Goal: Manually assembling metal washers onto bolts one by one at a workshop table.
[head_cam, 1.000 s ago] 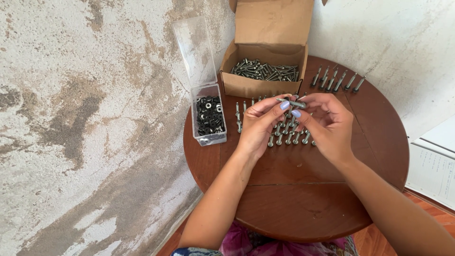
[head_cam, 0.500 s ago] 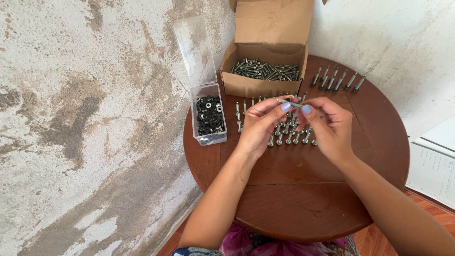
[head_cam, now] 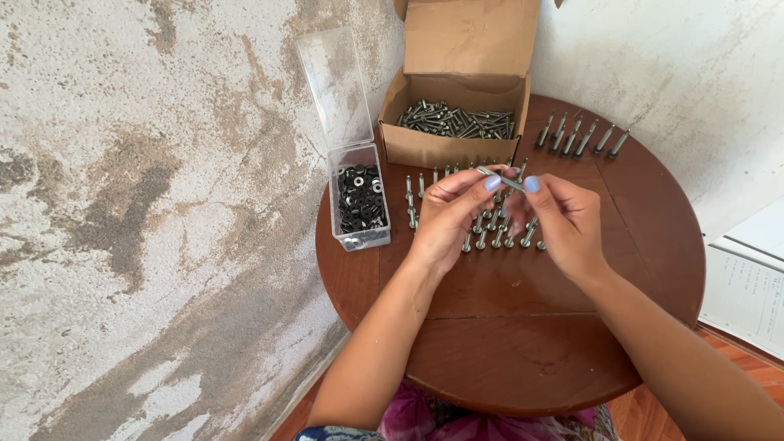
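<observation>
Over the middle of a round brown table (head_cam: 523,343), my left hand (head_cam: 447,216) and my right hand (head_cam: 567,224) meet at the fingertips. Between them they pinch one grey metal screw (head_cam: 500,180), lying level and tilted slightly. Beneath the hands stand rows of upright screws (head_cam: 498,237), partly hidden by my fingers. A clear plastic box of black washers (head_cam: 361,200), its lid up, is left of my left hand. An open cardboard box of screws (head_cam: 457,124) sits behind the hands.
A second row of screws (head_cam: 581,137) lies at the table's far right edge. The table stands against a stained plaster wall (head_cam: 147,204). A white panel with print (head_cam: 747,286) leans at the right, over an orange floor.
My fingers have shifted a little on the screw, which now lies flatter between both hands. Both hands stay over the same spot.
</observation>
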